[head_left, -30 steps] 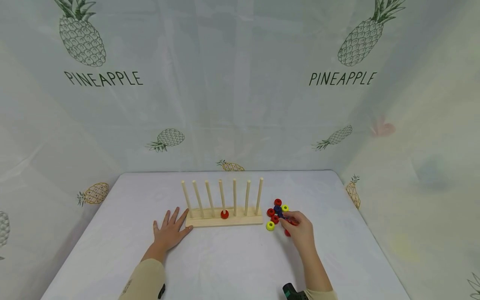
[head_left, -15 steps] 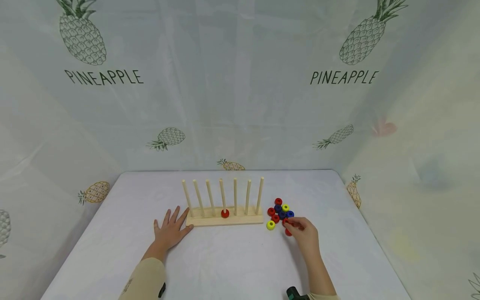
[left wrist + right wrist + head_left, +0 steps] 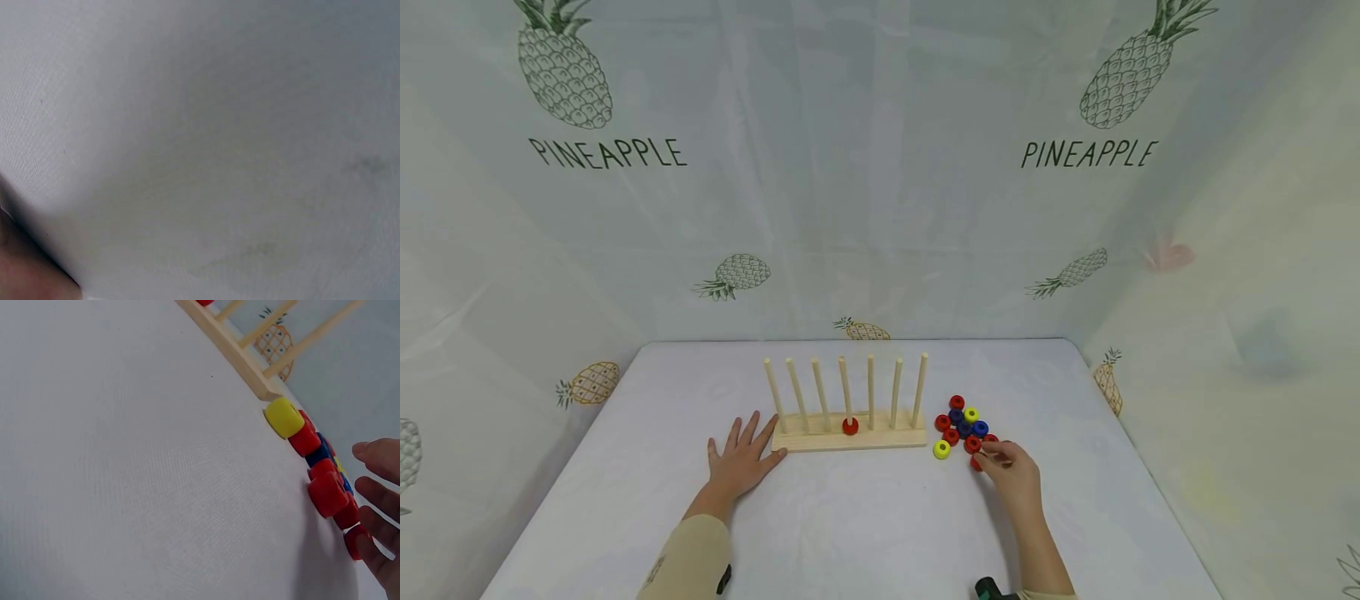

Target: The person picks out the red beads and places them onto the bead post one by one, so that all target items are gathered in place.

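Note:
A pale wooden peg stand with several upright pegs is on the table, and one red bead sits round the foot of its middle peg. My left hand lies flat with fingers spread, thumb and forefinger right at the stand's left end. My right hand is over the near right side of a bead cluster, fingers loosely bent and apart, with nothing between them in the right wrist view. A red bead lies beside those fingers; the hand partly covers another red bead in the head view.
Red, blue and yellow beads lie bunched right of the stand, with a yellow bead at the near left and a blue bead at the right. The white table meets pineapple-printed curtains behind and at both sides.
My right hand has shifted right and slightly nearer to me, off the middle of the cluster, uncovering blue and red beads. My left hand has stayed by the stand.

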A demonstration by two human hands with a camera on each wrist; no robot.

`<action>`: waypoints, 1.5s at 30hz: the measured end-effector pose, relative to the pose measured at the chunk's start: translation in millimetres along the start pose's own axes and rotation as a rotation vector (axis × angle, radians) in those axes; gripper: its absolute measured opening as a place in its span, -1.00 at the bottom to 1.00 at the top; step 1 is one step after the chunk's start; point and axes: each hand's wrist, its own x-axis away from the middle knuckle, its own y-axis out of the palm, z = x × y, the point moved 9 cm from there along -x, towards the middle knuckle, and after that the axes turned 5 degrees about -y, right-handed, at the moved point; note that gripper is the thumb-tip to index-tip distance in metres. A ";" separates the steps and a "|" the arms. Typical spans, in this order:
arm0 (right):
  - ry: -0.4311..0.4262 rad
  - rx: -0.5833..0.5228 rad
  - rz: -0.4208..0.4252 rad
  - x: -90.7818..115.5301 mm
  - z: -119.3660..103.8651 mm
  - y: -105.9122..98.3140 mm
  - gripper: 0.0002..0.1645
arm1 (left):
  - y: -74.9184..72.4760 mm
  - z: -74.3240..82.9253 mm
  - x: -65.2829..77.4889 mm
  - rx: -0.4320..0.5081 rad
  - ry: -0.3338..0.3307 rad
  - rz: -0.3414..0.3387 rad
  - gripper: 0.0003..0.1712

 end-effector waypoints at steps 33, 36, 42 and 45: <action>0.068 0.070 -0.016 1.4 19.5 8.2 -0.68 | -1.7 0.6 2.4 -0.002 -0.006 0.002 -0.10; 0.074 0.069 -0.016 1.4 19.6 8.1 -0.68 | -4.2 3.6 4.8 0.008 -0.002 -0.003 -0.10; 0.075 0.076 -0.011 0.3 19.0 8.0 -0.69 | -8.5 7.6 7.2 0.012 -0.008 -0.009 -0.12; 0.071 0.083 -0.007 -0.3 17.9 7.7 -0.68 | -11.2 9.3 7.3 0.030 -0.006 0.002 -0.16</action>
